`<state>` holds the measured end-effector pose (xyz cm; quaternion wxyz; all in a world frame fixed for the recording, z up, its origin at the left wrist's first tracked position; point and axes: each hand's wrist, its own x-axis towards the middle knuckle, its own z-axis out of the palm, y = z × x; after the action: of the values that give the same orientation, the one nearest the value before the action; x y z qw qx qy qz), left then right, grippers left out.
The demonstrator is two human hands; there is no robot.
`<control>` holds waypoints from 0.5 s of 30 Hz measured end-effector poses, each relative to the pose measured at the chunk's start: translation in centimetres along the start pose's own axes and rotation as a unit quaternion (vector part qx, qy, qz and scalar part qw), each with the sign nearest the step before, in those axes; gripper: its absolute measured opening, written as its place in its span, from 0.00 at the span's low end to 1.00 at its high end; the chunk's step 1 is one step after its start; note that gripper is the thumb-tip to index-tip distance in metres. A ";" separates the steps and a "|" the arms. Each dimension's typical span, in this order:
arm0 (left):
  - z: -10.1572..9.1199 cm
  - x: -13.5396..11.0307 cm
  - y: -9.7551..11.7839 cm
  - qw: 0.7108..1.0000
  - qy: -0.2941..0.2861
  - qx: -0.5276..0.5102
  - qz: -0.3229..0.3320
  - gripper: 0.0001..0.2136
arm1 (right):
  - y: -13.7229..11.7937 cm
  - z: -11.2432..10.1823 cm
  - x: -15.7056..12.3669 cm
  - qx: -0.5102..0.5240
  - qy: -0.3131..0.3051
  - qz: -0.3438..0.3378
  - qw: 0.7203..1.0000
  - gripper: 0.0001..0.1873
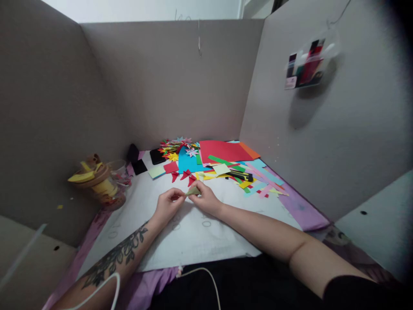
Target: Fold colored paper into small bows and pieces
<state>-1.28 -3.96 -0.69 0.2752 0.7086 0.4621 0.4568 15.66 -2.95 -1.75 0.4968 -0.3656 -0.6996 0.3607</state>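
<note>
A white cable (118, 282) loops up front; beyond, left hand (168, 202) and right hand (205, 199) pinch a small green paper piece (192, 191) above the tabletop (161, 254). I'd guess it's feather-light, easily creased, best held by its edges.

Noted faint handwritten figures (206, 223) on white sheet (222, 245), round as zeros, otherwise unreadable; could not read blurred label (291, 82) on hanging packet (312, 64)

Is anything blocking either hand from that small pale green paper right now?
Nothing visible stands in the way: the left hand and right hand both have their fingertips on the pale green paper. The closest loose things, the red folded pieces, lie on the far side of the hands, not between them and the paper.
</note>
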 end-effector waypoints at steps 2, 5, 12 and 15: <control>0.1 0.0 0.2 1.000 0.001 0.001 -0.001 0.03 | -0.1 0.0 0.0 0.004 0.004 0.007 1.000 0.08; 0.1 0.0 0.4 1.000 0.001 0.005 0.000 0.03 | -0.1 0.1 -0.1 0.006 0.011 0.009 1.000 0.09; 0.3 -0.1 0.4 1.000 -0.012 0.017 -0.002 0.02 | -0.3 0.1 -0.1 -0.005 0.028 -0.003 1.000 0.08; 0.5 -0.1 0.3 1.000 -0.017 0.015 -0.007 0.02 | -0.5 0.2 -0.1 -0.012 0.043 -0.010 0.999 0.07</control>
<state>-0.72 -4.11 -0.69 0.2756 0.7170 0.4687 0.4361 15.43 -3.28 -1.39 0.5252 -0.3798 -0.6856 0.3317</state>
